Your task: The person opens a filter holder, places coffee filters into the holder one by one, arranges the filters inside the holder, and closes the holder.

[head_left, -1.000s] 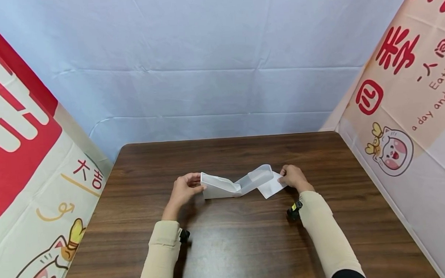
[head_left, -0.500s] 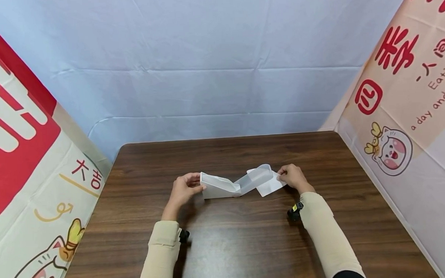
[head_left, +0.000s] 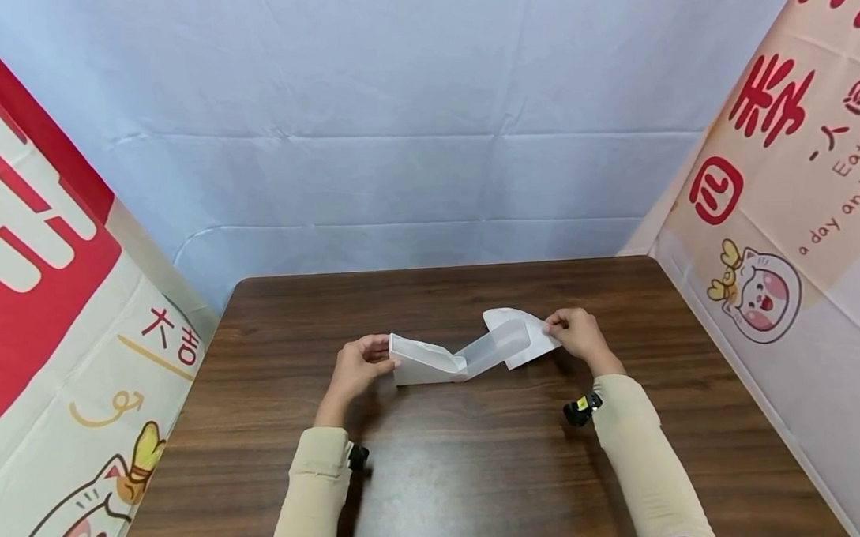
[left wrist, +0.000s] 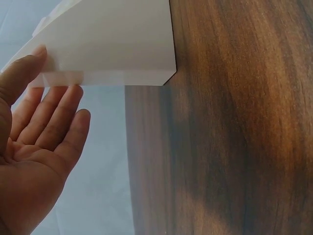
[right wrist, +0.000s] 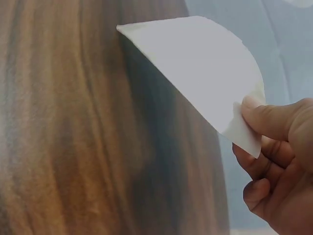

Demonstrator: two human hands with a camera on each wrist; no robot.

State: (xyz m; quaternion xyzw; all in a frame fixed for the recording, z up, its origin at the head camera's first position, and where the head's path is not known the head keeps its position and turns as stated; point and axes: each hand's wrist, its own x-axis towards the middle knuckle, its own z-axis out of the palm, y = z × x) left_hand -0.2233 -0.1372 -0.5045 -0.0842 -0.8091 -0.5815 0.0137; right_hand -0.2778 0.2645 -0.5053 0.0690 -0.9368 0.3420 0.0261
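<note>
A white box (head_left: 422, 371) with a slanted open top stands on the table in the head view. Its translucent lid (head_left: 484, 353) is swung out to the right. My left hand (head_left: 357, 371) holds the box's left end; the left wrist view shows the thumb on the broad side (left wrist: 117, 39) and fingertips at the end edge. Behind the lid is a white fan-shaped paper, apparently a coffee filter (head_left: 542, 343), partly covered by the lid in the head view. My right hand (head_left: 582, 334) pinches its corner between thumb and fingers. The box's inside is hidden.
The brown wooden table (head_left: 437, 474) extends around both hands. A pale cloth backdrop (head_left: 398, 183) hangs behind its far edge, and printed cloths hang at the left and right. Small black cameras sit on both wrists.
My right hand has moved slightly right and away from me, bringing the coffee filter with it. The filter has turned, its rounded edge showing above the lid. My left hand and the box stay put.
</note>
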